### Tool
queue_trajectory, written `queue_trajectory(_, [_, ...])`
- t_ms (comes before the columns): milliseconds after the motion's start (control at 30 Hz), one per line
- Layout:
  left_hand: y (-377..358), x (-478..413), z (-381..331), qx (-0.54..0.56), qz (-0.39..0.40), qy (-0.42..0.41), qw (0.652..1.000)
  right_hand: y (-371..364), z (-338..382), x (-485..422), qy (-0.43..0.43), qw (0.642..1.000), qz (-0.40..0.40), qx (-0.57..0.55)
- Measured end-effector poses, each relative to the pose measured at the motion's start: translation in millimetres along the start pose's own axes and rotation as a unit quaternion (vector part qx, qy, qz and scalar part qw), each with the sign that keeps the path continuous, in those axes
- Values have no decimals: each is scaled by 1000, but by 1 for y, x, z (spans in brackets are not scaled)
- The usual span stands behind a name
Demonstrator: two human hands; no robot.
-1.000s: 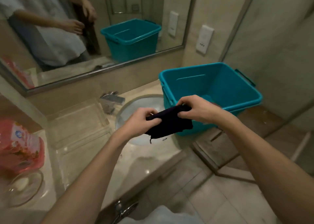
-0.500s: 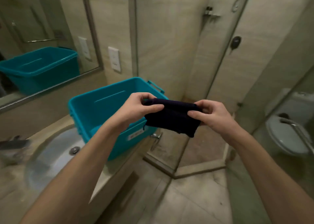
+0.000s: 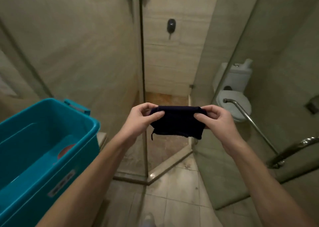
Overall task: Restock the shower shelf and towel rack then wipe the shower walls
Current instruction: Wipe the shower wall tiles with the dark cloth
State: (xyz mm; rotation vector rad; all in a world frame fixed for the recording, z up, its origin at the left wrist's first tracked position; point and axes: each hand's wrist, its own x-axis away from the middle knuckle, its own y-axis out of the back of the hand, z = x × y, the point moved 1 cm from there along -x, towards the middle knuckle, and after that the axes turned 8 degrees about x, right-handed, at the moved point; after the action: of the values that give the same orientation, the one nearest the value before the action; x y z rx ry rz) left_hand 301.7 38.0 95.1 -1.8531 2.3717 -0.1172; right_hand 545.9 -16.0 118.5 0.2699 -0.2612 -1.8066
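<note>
Beige tiled shower wall (image 3: 172,54) sat straight beyond both hands, seen through the gap in the enclosure. Clear glass shower panel (image 3: 86,54) stood ahead-left of the left hand, its edge running down just behind that hand. Teal plastic bin (image 3: 93,123) was below-left of the left hand, with a round red item (image 3: 66,151) inside; can't tell what it was. White ceramic toilet (image 3: 234,104) was just right of the right hand, behind glass. Steel grab bar (image 3: 250,121) slanted down past the right wrist.

Left hand (image 3: 138,119) and right hand (image 3: 219,119) each pinched a top corner of the dark navy folded cloth (image 3: 177,123), thumb in front, fingers curled behind. The cloth hung between them in mid-air, touching nothing else. Dark round wall fitting (image 3: 171,25) sat well above the hands.

Read: the cloth was headed into the shower, for the wipe or the rack; can't tell which.

Risks:
- Corner-only pinch, so the folds could drop open or one corner could slip.
- Loose thread under the left corner could snag on the glass edge or hardware.
- Narrow gap, so an elbow or knuckle could clip the glass on entry.
- Raised threshold below the hands was a trip point.
</note>
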Motion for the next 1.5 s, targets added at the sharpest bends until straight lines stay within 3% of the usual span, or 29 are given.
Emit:
queue_trajectory(133, [-34, -53, 29, -11, 6, 1, 1000, 17, -17, -44, -26, 996, -81, 28])
queue_trajectory(300, [-62, -111, 38, 12, 13, 25, 1000, 38, -38, -89, -67, 992, -95, 52])
queue_trajectory(467, [-84, -168, 55, -41, 57, 28, 997, 50, -62, -150, -83, 984, -146, 52])
queue_trajectory(567, [-96, -208, 73, -29, 27, 40, 998, 53, -75, -196, -77, 984, -154, 48])
queue_trajectory(933, [-109, -399, 102, -14, -98, 32, 995, 69, -108, -418, -60, 996, -7, 60])
queue_trajectory(1200, [-60, -488, 74, 4, -217, 4, 976, 19, -85, -539, -31, 993, 108, 20])
queue_trajectory(1500, [30, -631, 2, -79, -160, -6, 984, -66, -42, -686, -49, 981, 189, -16])
